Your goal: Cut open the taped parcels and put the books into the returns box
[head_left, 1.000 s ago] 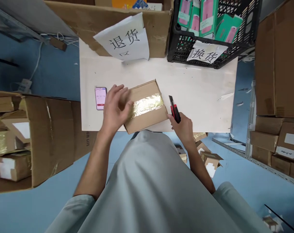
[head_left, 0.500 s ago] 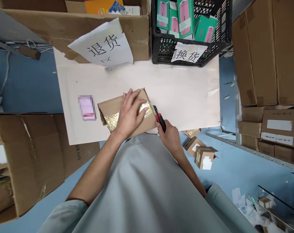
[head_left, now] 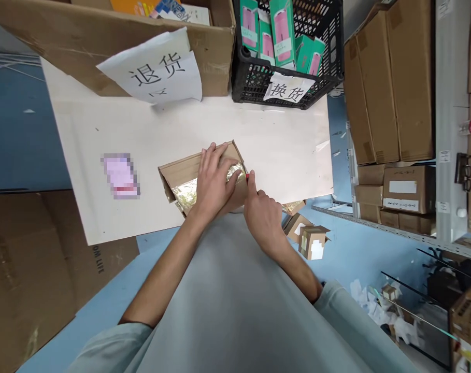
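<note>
A small brown cardboard box (head_left: 179, 171) lies on the white table near its front edge, with shiny clear tape (head_left: 186, 194) along its top. My left hand (head_left: 214, 181) rests flat on the box, fingers and thumb spread, holding nothing. In my right hand (head_left: 264, 216) is a utility knife (head_left: 247, 176), mostly hidden by the fingers; only a bit of red shows. My index finger is stretched along the knife at the box's right edge. Whether the blade is in the tape cannot be seen.
A blurred pink-purple item (head_left: 120, 176) lies at the left of the white table (head_left: 289, 150). Behind stand a large carton (head_left: 215, 62) and a black crate (head_left: 254, 77) of green boxes (head_left: 282, 33). Opened small boxes (head_left: 313, 242) lie at the right below table height, near shelving (head_left: 451, 155).
My right hand has brought the knife up against the box's right edge, its index finger now extended along it. My left hand stays on the box. The view has shifted to the right.
</note>
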Demonstrator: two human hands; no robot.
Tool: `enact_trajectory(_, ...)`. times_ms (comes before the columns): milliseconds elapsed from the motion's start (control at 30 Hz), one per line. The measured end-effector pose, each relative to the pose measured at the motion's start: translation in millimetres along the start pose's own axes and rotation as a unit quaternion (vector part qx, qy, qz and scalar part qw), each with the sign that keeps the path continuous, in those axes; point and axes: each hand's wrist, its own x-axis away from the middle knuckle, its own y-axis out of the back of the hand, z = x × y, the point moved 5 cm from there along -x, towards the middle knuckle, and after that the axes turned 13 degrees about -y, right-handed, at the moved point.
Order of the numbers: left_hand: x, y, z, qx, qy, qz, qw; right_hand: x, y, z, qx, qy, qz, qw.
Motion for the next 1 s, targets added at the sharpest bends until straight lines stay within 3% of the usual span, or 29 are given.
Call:
enact_trajectory(200, -2.0, -3.3, 2.3, 0.018, -0.005, 0.000, 1.000, -4.7, 11.4, 16.4, 0.054, -0.002, -0.017, 0.998)
enact_trajectory(367, -2.2, -4.8, 4.7, 0.033, -0.006, 0.005, 0.999, -2.5, 6.4, 0.8, 0.080, -0.008, 0.012, 0.997)
enact_trajectory(533, -3.2, -4.2, 3.8, 0.050, -0.016, 0.009, 0.999, -13.1, -2.6, -4.8, 0.047, -0.031, 0.010, 0.998)
enact_trajectory(633, -4.3, 0.9, 4.7, 0.050, -0.024, 0.011, 0.998, -4.7, -1.5, -6.1, 0.026, -0.014, 0.018, 0.999)
enact_trajectory(767, 1.4, 15.0, 10.5, 0.033, -0.023, 0.016, 0.999, 16.2, 7.7, -28.9, -0.074, -0.007, -0.012, 0.997)
enact_trajectory(833, 11.6, 27.5, 17.5, 0.020, -0.019, 0.013, 1.000, 12.4, 7.5, -47.4, -0.155, -0.020, -0.048, 0.987)
enact_trajectory(900, 28.0, 44.3, 27.9, 0.002, -0.014, 0.007, 1.000, -7.8, -3.6, -61.3, -0.245, -0.021, -0.055, 0.968)
enact_trajectory(1000, 61.0, 74.0, 46.7, -0.028, -0.007, -0.004, 1.000, -59.8, -40.2, -59.3, -0.370, 0.003, 0.007, 0.929)
